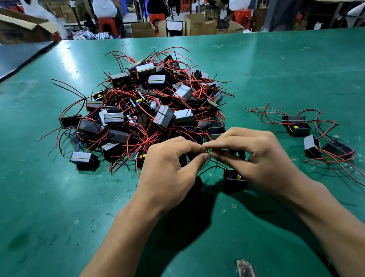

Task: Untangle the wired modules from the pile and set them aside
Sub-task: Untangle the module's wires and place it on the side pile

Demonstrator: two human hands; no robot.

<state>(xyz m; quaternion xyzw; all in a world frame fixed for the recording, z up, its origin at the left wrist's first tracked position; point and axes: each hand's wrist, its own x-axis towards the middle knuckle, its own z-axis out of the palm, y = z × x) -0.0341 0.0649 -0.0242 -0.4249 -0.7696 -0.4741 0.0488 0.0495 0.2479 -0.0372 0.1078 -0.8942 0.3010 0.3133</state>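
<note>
Head view: green tabletop point(46, 201). The pile point(147, 105) of black wired modules with red leads sits mid-table, at 12 o'clock from the hands. The left hand point(169, 170) and right hand point(255, 159) meet at the pile's 6 o'clock edge, fingertips touching. Both sets of fingers are curled: left fingers point(187, 147) and the right ones pinch the same thin wire point(206, 151) between thumb and forefinger. Red and black leads run down from the pinch to a black module point(234, 181) on the tabletop just under the right hand. A second dark module point(198, 182) shows under the left hand, partly hidden. At 3 o'clock from the hands: set-aside modules point(296, 124), about four, loose, red leads trailing, well apart from the pile. Far off at 12 o'clock: cardboard boxes point(199, 24), red stools point(106, 24), people seated at benches.
</note>
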